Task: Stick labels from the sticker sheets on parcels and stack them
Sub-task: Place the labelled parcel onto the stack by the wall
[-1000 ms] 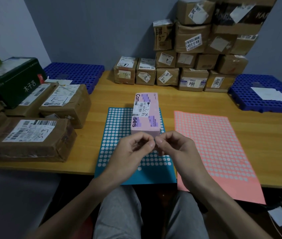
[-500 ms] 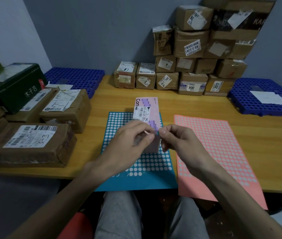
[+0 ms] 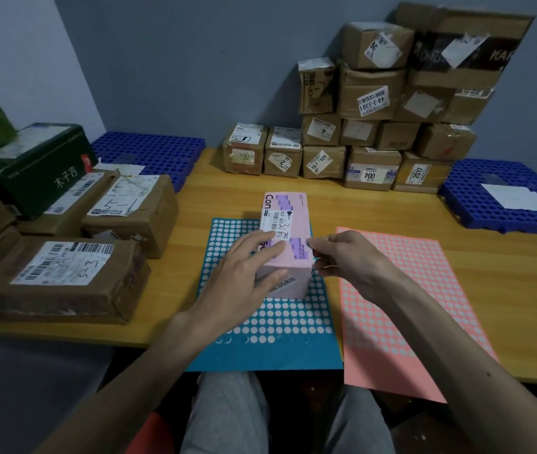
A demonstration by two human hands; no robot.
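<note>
A pink parcel (image 3: 288, 211) with a white shipping label stands on the blue sticker sheet (image 3: 260, 352) at the middle of the wooden table (image 3: 490, 257). My left hand (image 3: 237, 280) rests on the parcel's near end, its straight fingers on top and its thumb against the front face. Beside the parcel's right top edge, my right hand (image 3: 349, 257) pinches a small blue sticker (image 3: 308, 244) between thumb and forefinger. A pink sticker sheet (image 3: 408, 290) lies to the right, overhanging the table's front edge.
Labelled cardboard parcels (image 3: 372, 93) are stacked against the back wall. More brown parcels (image 3: 64, 273) and a dark green box (image 3: 37, 165) fill the left side. Blue plastic pallets sit at the back left (image 3: 149, 152) and the far right (image 3: 503, 198).
Both hands moved forward from in front of the parcel. My left hand opened and came down on the parcel's top, and my right hand carried the sticker to its right edge.
</note>
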